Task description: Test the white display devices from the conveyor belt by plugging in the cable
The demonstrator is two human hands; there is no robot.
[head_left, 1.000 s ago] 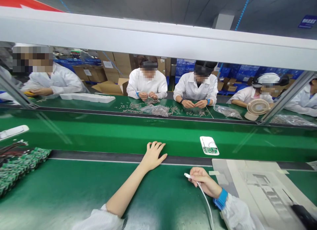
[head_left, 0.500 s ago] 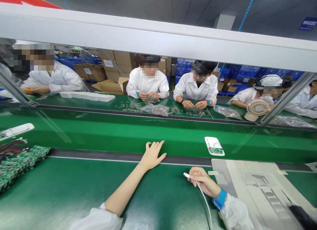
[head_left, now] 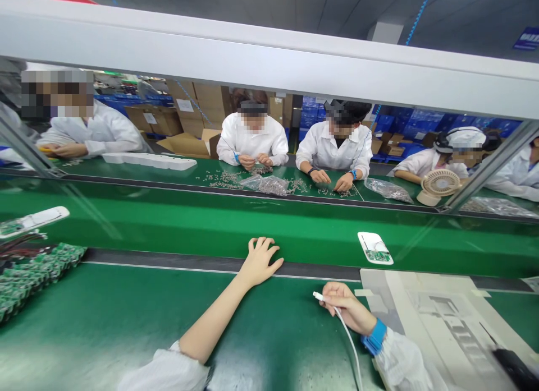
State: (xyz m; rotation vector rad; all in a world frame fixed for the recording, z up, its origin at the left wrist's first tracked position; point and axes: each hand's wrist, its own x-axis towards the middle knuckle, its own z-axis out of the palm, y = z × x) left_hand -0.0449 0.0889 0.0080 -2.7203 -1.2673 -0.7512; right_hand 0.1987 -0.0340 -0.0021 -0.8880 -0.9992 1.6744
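Observation:
My left hand (head_left: 261, 263) reaches forward with its fingers apart and slightly curled, over the near edge of the green conveyor belt (head_left: 202, 222). Nothing is in it. Lower right of it, my right hand (head_left: 343, 306) pinches a white cable (head_left: 350, 336) just behind its plug (head_left: 318, 295), which points left. The cable trails down over the green bench and out at the bottom of the view. Beyond my right hand, a white casing (head_left: 374, 247) with a green circuit board in it lies on the belt.
Bundled green circuit boards (head_left: 37, 281) with wires lie at the left, near another white casing (head_left: 46, 217) on the belt. A taped sheet (head_left: 421, 301) and a black object (head_left: 516, 368) are at right. Co-workers in white (head_left: 252, 138) handle small parts across the belt, behind a metal frame.
Both white casings have shifted right along the belt. My left fingers have curled a little more, while my right hand and the cable stay nearly in place. A co-worker's hands have moved apart.

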